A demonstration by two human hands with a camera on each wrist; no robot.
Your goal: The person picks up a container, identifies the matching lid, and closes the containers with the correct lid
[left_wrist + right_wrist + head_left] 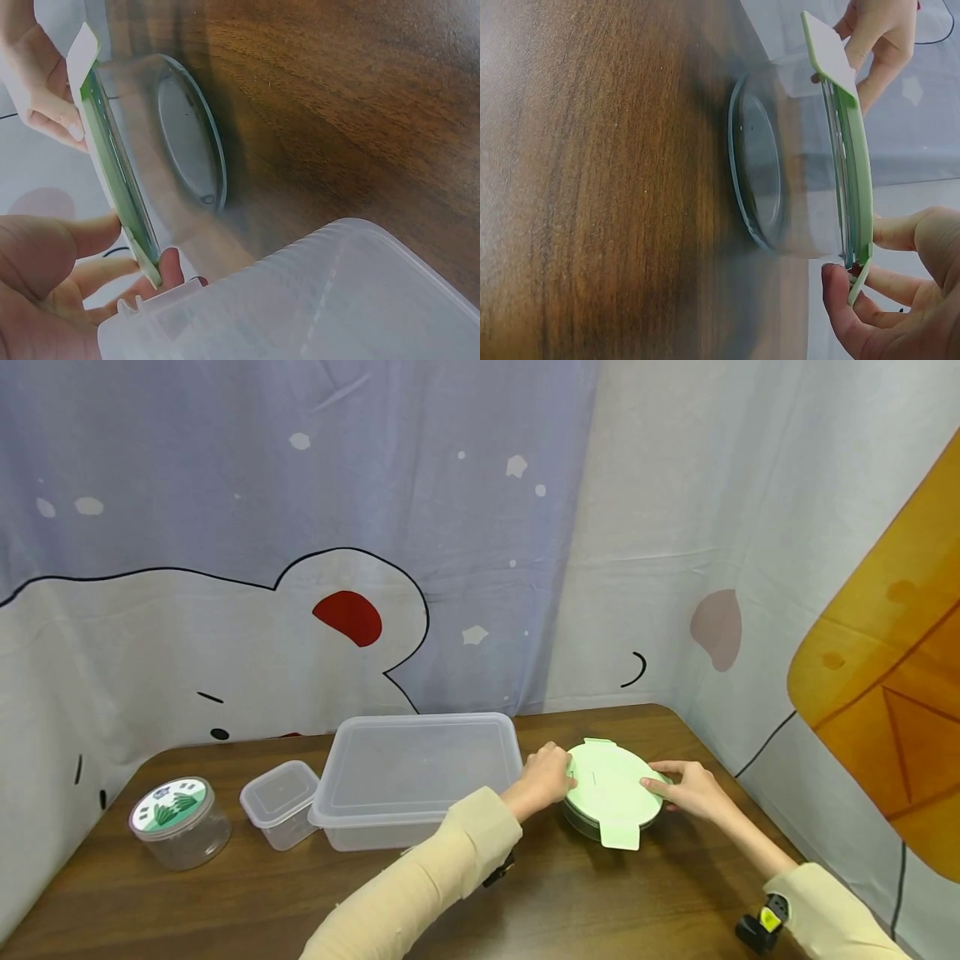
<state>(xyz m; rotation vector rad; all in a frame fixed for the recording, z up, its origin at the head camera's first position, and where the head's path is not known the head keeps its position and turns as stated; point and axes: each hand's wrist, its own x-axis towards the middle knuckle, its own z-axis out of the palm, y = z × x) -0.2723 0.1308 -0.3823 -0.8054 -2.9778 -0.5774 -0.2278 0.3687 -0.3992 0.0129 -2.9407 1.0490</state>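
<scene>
A round clear glass container [799, 180] stands on the table under a light green lid [611, 783]. The lid's front locking flap [620, 834] sticks outward, unfastened. On the lid's left side my left hand [546, 777] pinches the edge at a side flap, thumb on top and fingertips below, as the left wrist view shows. My right hand [692, 790] grips the opposite edge the same way, its thumb over the lid and its fingers round the side flap [859, 283]. Through the glass wall the container's bottom shows with nothing on it.
Left of my left hand sits a large rectangular plastic box [420, 777] with a translucent lid. Farther left are a small lidded plastic box [281, 806] and a clear round jar [187, 839] with a green-and-white top. A printed curtain [480, 568] hangs behind the wooden table [562, 902].
</scene>
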